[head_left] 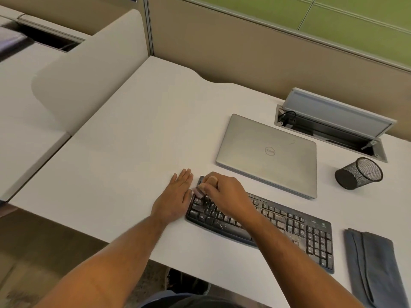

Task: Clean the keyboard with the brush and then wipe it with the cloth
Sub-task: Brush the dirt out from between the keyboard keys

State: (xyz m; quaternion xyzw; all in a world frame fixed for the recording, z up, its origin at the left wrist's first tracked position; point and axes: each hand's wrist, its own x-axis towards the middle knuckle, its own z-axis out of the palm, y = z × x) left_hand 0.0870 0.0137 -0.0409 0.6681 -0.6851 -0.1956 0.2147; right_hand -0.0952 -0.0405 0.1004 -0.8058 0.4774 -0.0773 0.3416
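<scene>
Brushing step in hand, judged from the dust and crumbs lying over most of the flat black plastic keyboard (275,221), at the near right of the white desk (133,152). Small brush (201,193), wooden-handled with pale bristles, gripped in the curled fingers of the right hand (224,194) and set on the keys at the keyboard's far-left corner. Left hand (178,192) laid flat on the desk, fingers straight, just beside the keyboard's left edge; contact with it not discernible. Folded grey cloth (373,265) lying untouched to the right of the keyboard. Next move, by judgement: strokes carried rightward over the dusty keys toward the number pad, wiping deferred until then.
</scene>
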